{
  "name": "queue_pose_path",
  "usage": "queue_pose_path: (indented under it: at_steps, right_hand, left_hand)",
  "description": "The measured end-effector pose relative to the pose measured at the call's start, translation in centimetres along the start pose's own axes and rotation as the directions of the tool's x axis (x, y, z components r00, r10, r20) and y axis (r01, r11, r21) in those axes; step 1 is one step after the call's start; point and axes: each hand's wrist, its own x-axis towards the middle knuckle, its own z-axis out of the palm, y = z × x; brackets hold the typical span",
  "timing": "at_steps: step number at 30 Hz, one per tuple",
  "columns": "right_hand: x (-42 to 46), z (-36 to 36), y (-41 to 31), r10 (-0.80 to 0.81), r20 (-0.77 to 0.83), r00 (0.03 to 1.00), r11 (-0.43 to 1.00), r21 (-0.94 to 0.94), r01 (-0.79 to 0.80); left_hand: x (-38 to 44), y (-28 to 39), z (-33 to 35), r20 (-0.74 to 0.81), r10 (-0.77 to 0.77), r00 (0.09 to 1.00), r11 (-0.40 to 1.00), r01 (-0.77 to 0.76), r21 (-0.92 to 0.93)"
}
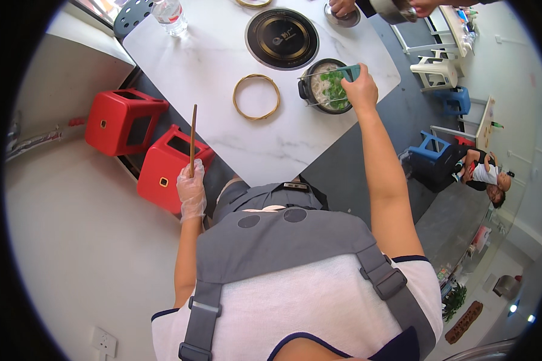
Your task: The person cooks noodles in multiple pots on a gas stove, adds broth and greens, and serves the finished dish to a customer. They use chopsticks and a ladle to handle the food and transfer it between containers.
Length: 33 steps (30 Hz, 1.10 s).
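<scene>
My left hand (191, 189), in a clear plastic glove, holds wooden chopsticks (193, 135) upright beside the table's left edge. My right hand (362, 90) is bare and grips the teal handle of a metal bowl clamp (348, 72). The clamp's metal arms reach across a black pot (303, 89) near the table's right edge. Noodles or similar pale food in broth, with chopped green herbs (332, 85), fill the pot. To the pot's left lies a woven ring trivet (235, 100) on the marble-patterned table (262, 149).
A round black cooktop (282, 38) is set in the table. At the back stand a water bottle (170, 20) and another person's hands (342, 7) with a metal lid (343, 19) and a metal pan (390, 10). Red stools (117, 122) are at the left.
</scene>
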Motion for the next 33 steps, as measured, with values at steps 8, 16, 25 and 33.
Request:
queue_pose_path:
  at_steps: [8, 16, 25, 33]
  right_hand:
    - [0.4, -0.2, 0.5, -0.088, 0.046, 0.995, 0.996, -0.002, 0.089]
    - [0.5, -0.3, 0.9, -0.105, 0.076, 0.992, 0.994, 0.001, 0.106]
    - [0.7, -0.3, 0.9, -0.127, 0.055, 0.99, 0.992, 0.033, 0.125]
    - [0.9, -0.1, 0.7, -0.059, 0.109, 0.992, 0.996, 0.07, 0.051]
  left_hand:
    - [0.3, 0.1, 0.3, -0.008, -0.011, 1.0, 0.999, 0.011, -0.035]
    - [0.4, -0.2, 0.0, -0.008, 0.032, 0.999, 0.999, -0.032, 0.002]
    - [0.3, -0.7, 0.0, 0.006, 0.058, 0.998, 0.998, -0.058, 0.018]
    - [0.2, -0.3, 0.4, 0.035, 0.019, 0.999, 0.998, -0.022, 0.059]
